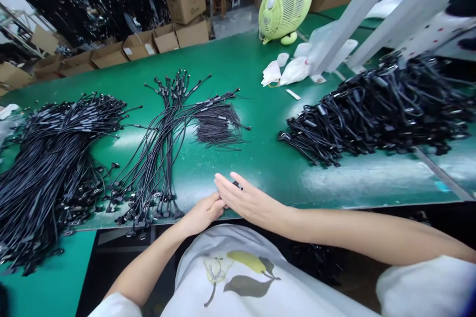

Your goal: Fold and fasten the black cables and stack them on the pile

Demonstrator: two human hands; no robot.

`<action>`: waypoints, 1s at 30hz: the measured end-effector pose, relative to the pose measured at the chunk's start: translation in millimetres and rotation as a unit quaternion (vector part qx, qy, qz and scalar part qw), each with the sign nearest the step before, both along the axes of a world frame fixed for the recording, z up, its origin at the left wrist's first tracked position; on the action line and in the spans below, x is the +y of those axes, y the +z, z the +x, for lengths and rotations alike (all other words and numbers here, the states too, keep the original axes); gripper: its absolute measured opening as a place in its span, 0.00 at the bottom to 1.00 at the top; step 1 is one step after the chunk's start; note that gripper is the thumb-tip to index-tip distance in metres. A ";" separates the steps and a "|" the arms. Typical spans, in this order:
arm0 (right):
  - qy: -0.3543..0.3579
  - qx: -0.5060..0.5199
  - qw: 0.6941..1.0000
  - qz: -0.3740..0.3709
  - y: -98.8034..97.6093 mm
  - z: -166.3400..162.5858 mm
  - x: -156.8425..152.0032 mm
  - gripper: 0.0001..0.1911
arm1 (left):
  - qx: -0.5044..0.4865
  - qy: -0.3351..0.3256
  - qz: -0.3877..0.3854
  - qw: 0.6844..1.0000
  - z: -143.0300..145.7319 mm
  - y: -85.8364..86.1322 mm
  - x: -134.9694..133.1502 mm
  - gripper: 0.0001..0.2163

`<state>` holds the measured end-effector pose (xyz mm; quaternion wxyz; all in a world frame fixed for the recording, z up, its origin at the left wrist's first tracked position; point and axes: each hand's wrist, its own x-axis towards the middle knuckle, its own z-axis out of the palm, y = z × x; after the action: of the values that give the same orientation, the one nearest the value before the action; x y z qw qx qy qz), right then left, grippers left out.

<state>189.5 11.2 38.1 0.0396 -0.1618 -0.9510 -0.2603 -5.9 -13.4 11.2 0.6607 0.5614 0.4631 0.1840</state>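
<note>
Close to the table's front edge my left hand and my right hand meet. A small black cable end pokes out between the fingers of my right hand; the rest of it is hidden. My left fingers are curled and partly covered by my right hand, so what they hold cannot be made out. Ahead and to the left lie loose black cables with connectors at both ends. Beside them is a small pile of short, thin black ties.
A large heap of straight black cables lies at the left and folded cables at the right, on the green table. Farther back stand a green fan, white crumpled bags and grey posts. Cardboard boxes line the far edge.
</note>
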 end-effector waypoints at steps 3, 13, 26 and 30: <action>0.008 -0.015 1.000 0.015 -1.4 0.6 4.4 0.21 | -0.029 0.015 -0.019 0.999 1.8 -0.8 1.1 0.20; 0.068 0.066 0.992 -0.079 -28.5 -3.2 29.3 0.10 | 0.128 -0.078 0.096 0.984 -6.6 11.5 16.0 0.13; 0.107 0.075 0.988 -0.078 -30.2 -4.0 43.9 0.09 | -0.007 -0.030 -0.044 0.999 -1.4 -11.9 15.7 0.21; 0.109 0.091 0.985 -0.102 -18.5 -2.4 51.7 0.09 | 0.046 0.043 0.018 0.998 -1.3 -4.9 13.0 0.22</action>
<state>187.2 62.8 19.6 0.1378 -0.0834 -0.9769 -0.1402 -7.2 -0.4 6.4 0.6201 0.5601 0.5138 0.1945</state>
